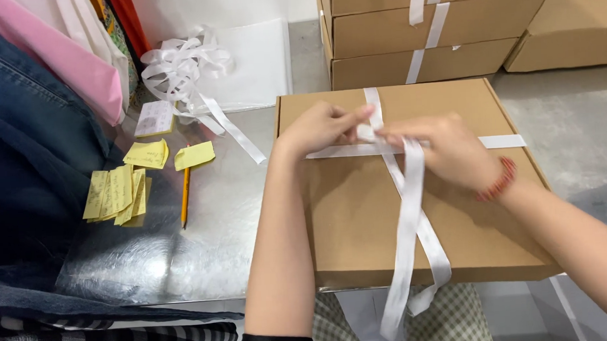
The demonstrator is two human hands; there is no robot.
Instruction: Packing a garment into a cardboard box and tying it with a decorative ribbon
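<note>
Here, both hands pinched a white ribbon [406, 206] at its crossing atop a flat brown box [351, 216] on the tabletop [210, 244]: left hand [322, 126] and right hand [444, 149] closed on it, seemingly mid-knot. Tightening would likely need even tension.

Head cam looks steeply down, close over box [416, 206] on table [203, 245].

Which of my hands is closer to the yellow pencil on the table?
Left. Your left hand pinches the white ribbon on the cardboard box, on the pencil's side; your right hand is farther across the box.
</note>
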